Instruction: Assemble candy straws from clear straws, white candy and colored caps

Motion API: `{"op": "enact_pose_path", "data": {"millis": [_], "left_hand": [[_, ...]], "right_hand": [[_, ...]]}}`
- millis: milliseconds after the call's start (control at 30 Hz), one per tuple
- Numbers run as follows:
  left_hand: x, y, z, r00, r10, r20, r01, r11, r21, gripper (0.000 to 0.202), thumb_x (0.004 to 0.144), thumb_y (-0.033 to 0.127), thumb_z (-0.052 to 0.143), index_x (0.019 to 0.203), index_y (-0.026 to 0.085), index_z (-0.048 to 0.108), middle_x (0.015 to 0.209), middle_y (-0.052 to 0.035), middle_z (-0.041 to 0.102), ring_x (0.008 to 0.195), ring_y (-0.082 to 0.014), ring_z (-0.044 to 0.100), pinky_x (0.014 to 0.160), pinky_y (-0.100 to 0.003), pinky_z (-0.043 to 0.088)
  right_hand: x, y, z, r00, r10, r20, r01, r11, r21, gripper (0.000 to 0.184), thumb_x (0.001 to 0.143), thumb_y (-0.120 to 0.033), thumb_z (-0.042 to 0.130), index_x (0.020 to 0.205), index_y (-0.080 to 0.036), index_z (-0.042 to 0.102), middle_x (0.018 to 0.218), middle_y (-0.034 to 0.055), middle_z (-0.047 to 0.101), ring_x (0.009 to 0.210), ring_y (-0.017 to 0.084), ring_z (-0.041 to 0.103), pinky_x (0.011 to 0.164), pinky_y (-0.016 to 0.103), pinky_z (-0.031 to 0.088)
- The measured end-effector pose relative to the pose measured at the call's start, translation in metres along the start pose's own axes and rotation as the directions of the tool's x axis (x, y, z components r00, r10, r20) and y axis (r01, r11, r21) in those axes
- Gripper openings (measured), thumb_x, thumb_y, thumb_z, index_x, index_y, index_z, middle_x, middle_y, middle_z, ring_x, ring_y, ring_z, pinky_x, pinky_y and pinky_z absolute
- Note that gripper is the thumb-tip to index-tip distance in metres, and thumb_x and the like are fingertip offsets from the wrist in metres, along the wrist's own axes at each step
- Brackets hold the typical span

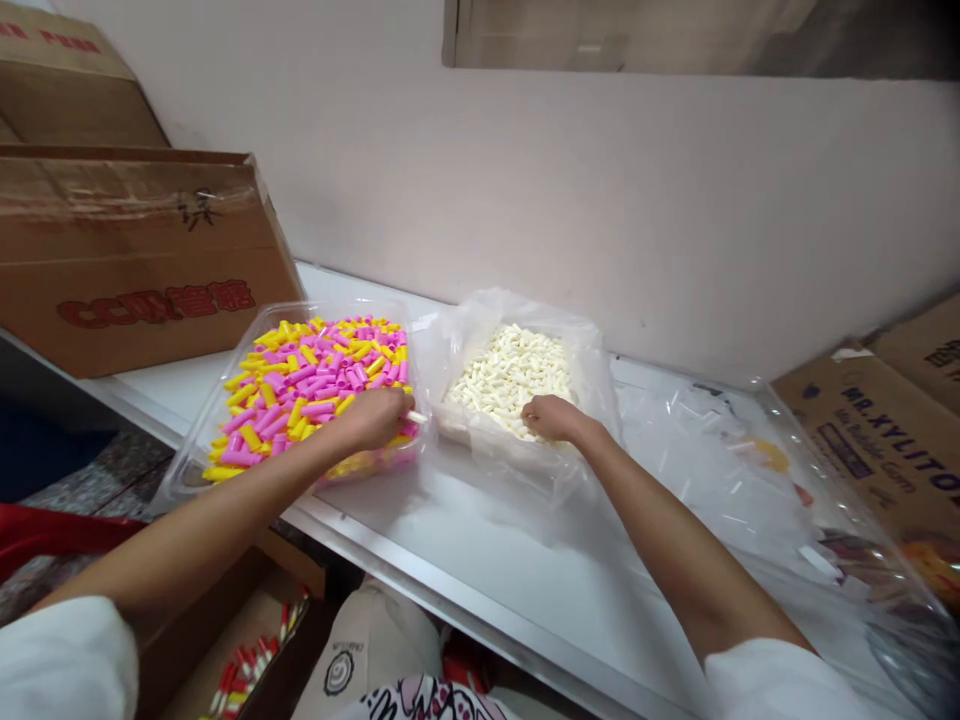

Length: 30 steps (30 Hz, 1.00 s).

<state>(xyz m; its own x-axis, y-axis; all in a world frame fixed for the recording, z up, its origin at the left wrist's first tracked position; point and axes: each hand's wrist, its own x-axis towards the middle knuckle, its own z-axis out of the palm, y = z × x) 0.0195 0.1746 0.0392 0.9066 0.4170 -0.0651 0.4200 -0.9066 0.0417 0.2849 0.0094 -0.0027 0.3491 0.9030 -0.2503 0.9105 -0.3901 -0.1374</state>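
My left hand (375,417) rests closed at the right edge of a clear tray (196,440) full of pink and yellow tube pieces (315,380). A small white piece (416,417) pokes out from its fingers. My right hand (550,417) is curled over the near side of a heap of white pieces (510,370) in a bag-lined clear tray (585,345). What its fingers hold is hidden. Both trays stand side by side on a white table (480,550).
Cardboard boxes (127,250) stand at the back left, and more boxes (885,430) at the right. Crumpled clear plastic sheet (750,470) covers the table's right part. A red object (45,530) and a box of red-white sticks (247,665) lie below the table edge.
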Motion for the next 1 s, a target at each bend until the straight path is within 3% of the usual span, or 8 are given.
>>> {"op": "enact_pose_path", "data": {"millis": [100, 200, 333, 467, 600, 667, 800, 1000], "left_hand": [[0.002, -0.004, 0.007, 1.0, -0.012, 0.012, 0.011, 0.997, 0.08, 0.015, 0.078, 0.014, 0.048, 0.082, 0.018, 0.063, 0.081, -0.0096, 0.064, 0.077, -0.0238, 0.061, 0.06, -0.029, 0.037], [-0.004, -0.01, 0.005, 0.998, -0.058, -0.01, 0.059, 0.993, 0.107, 0.017, 0.078, 0.011, 0.047, 0.081, 0.018, 0.062, 0.082, -0.0094, 0.062, 0.077, -0.0228, 0.06, 0.059, -0.028, 0.037], [-0.017, -0.011, -0.004, 0.988, -0.107, -0.108, 0.069, 0.949, -0.307, 0.015, 0.084, 0.029, 0.048, 0.079, 0.018, 0.058, 0.078, -0.0051, 0.06, 0.07, -0.0184, 0.058, 0.055, -0.025, 0.038], [-0.04, 0.009, -0.008, 0.988, -0.151, -0.031, 0.046, 0.48, -0.876, 0.036, 0.084, 0.05, 0.05, 0.076, 0.016, 0.058, 0.066, -0.0022, 0.06, 0.055, -0.0127, 0.055, 0.052, -0.024, 0.042], [-0.062, 0.039, -0.004, 0.994, -0.105, -0.006, 0.012, 0.173, -0.985, 0.037, 0.077, 0.052, 0.061, 0.071, 0.015, 0.06, 0.065, -0.003, 0.061, 0.054, -0.011, 0.055, 0.05, -0.023, 0.044], [-0.069, 0.052, -0.001, 0.997, -0.072, 0.022, 0.028, 0.087, -0.996, 0.034, 0.077, 0.05, 0.062, 0.076, 0.016, 0.06, 0.072, -0.0048, 0.063, 0.057, -0.0127, 0.058, 0.049, -0.024, 0.046], [-0.079, 0.07, 0.004, 0.999, -0.016, 0.043, 0.044, 0.047, -0.998, 0.032, 0.079, 0.048, 0.061, 0.078, 0.016, 0.058, 0.063, -0.0002, 0.057, 0.048, -0.0098, 0.053, 0.045, -0.022, 0.043], [-0.089, 0.082, 0.003, 0.998, 0.052, 0.038, 0.032, 0.125, -0.992, 0.037, 0.083, 0.051, 0.054, 0.084, 0.014, 0.056, 0.056, 0.0054, 0.044, 0.044, -0.0061, 0.038, 0.04, -0.018, 0.027]], "right_hand": [[-0.003, -0.003, 0.003, 1.0, -0.023, 0.002, 0.023, 0.999, -0.036, 0.022, 0.077, -0.016, 0.05, 0.077, -0.016, 0.072, 0.085, 0.0103, 0.07, 0.078, 0.021, 0.062, 0.061, 0.026, 0.038], [-0.008, -0.004, 0.004, 0.998, -0.043, -0.034, 0.042, 0.998, -0.039, 0.025, 0.078, -0.023, 0.053, 0.095, -0.019, 0.071, 0.102, 0.0097, 0.068, 0.089, 0.022, 0.061, 0.063, 0.025, 0.038], [-0.002, -0.01, 0.008, 1.0, -0.031, -0.003, 0.031, 0.999, 0.017, 0.029, 0.077, -0.033, 0.059, 0.103, -0.022, 0.068, 0.102, 0.0067, 0.068, 0.09, 0.021, 0.061, 0.064, 0.025, 0.038], [0.004, -0.017, 0.009, 1.0, 0.011, -0.013, -0.011, 1.0, 0.023, 0.012, 0.076, -0.027, 0.061, 0.076, -0.016, 0.066, 0.085, 0.0084, 0.069, 0.076, 0.02, 0.061, 0.058, 0.025, 0.037], [-0.019, -0.032, -0.005, 0.983, 0.003, -0.185, 0.025, 0.989, 0.145, 0.029, 0.095, -0.028, 0.034, 0.098, -0.015, 0.059, 0.092, 0.0108, 0.066, 0.08, 0.017, 0.061, 0.065, 0.025, 0.04], [-0.043, -0.048, -0.014, 0.955, -0.084, -0.286, 0.183, 0.923, 0.338, 0.033, 0.097, -0.032, 0.026, 0.11, -0.018, 0.053, 0.093, 0.0069, 0.064, 0.077, 0.015, 0.06, 0.068, 0.025, 0.043], [-0.093, -0.087, -0.02, 0.864, -0.314, -0.393, 0.49, 0.703, 0.515, 0.026, 0.094, -0.037, 0.039, 0.11, -0.023, 0.053, 0.097, 0.0029, 0.062, 0.082, 0.014, 0.057, 0.072, 0.026, 0.044], [-0.127, -0.105, -0.006, 0.886, -0.294, -0.358, 0.463, 0.534, 0.708, 0.021, 0.094, -0.039, 0.044, 0.089, -0.02, 0.051, 0.071, -0.0023, 0.053, 0.061, 0.009, 0.045, 0.057, 0.022, 0.038]]}}
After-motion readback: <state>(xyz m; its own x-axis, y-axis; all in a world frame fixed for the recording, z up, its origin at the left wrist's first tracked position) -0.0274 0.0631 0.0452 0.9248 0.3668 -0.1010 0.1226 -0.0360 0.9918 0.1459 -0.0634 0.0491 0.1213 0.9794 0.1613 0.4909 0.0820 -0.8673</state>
